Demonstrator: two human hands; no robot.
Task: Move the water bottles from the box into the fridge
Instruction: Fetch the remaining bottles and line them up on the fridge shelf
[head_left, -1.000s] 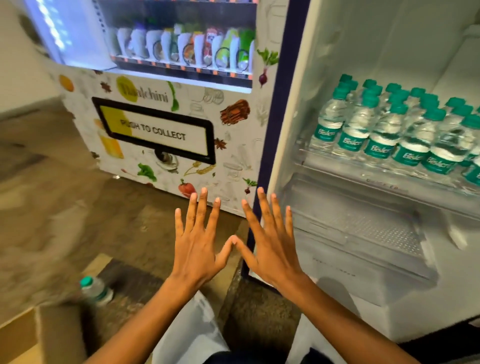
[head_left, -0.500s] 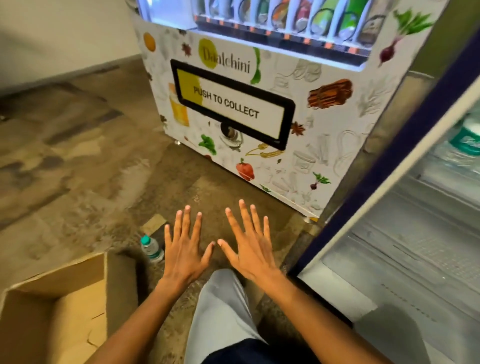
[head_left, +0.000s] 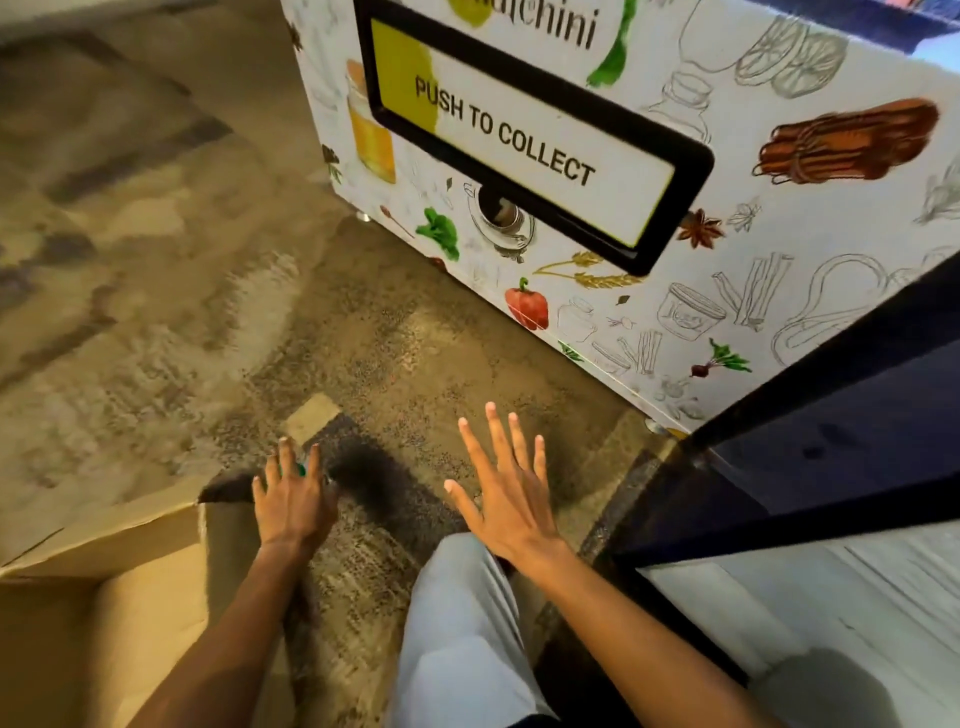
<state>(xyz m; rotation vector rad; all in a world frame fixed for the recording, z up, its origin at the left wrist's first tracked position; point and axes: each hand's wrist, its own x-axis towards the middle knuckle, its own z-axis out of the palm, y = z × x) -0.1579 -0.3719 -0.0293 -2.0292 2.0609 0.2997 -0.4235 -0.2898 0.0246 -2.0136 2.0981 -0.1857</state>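
Left hand (head_left: 293, 501) reaches down over a water bottle (head_left: 300, 469) standing on the floor (head_left: 156, 312); only a sliver of green cap shows between the fingers. Fingers bent around it, but whether they grip cannot be told. Cardboard box (head_left: 130, 597) sits just left of that hand, flap open, its inside mostly out of view. Right hand (head_left: 506, 491) hovers flat, fingers spread, holding nothing. Fridge (head_left: 805, 597) stands to the right of it, a vending machine (head_left: 727, 182) marked "PUSH TO COLLECT" beyond both hands.
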